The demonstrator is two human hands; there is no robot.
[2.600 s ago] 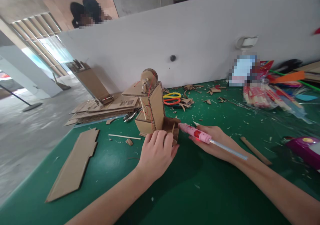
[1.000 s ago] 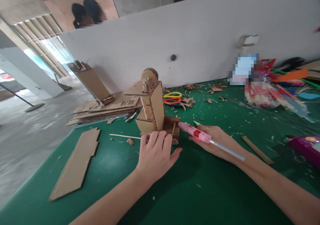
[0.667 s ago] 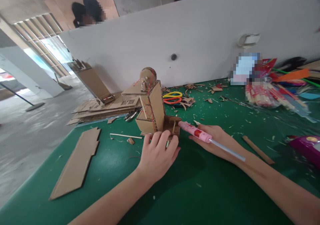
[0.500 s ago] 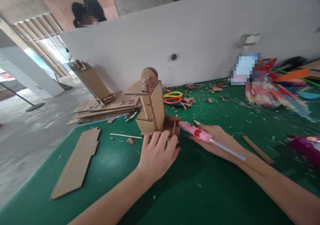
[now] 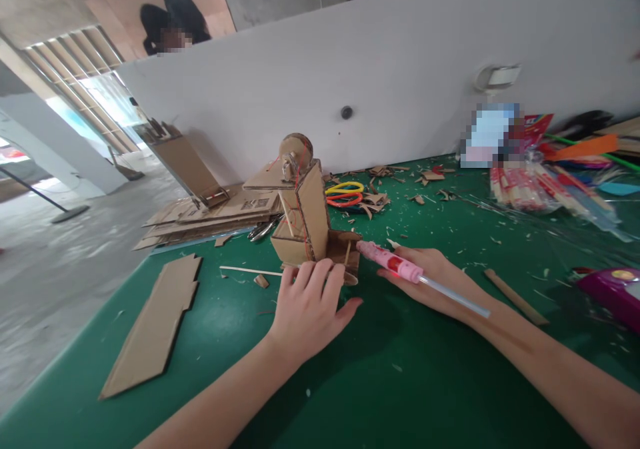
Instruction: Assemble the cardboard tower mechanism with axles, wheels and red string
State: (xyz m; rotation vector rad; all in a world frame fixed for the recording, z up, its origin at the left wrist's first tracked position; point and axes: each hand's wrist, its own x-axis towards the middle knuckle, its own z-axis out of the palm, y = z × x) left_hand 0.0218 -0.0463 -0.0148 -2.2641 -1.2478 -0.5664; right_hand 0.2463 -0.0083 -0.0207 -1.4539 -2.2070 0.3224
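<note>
A small cardboard model with a round top piece and thin red wire stands on the green table. My left hand rests at its near base, fingers extended and touching the low cardboard part. My right hand is closed on a pink glue pen with a clear stick trailing back over my wrist. The pen's tip points at the model's right lower edge.
A long cardboard cut-out lies at the left, with stacked cardboard sheets behind it. Scissors with yellow and orange handles, cardboard scraps, a wooden stick, a purple object and packaged sticks lie about. A white wall backs the table.
My left hand's fingers have shifted slightly at the model's base, curling and then spreading again. The right hand and the glue pen have stayed almost still.
</note>
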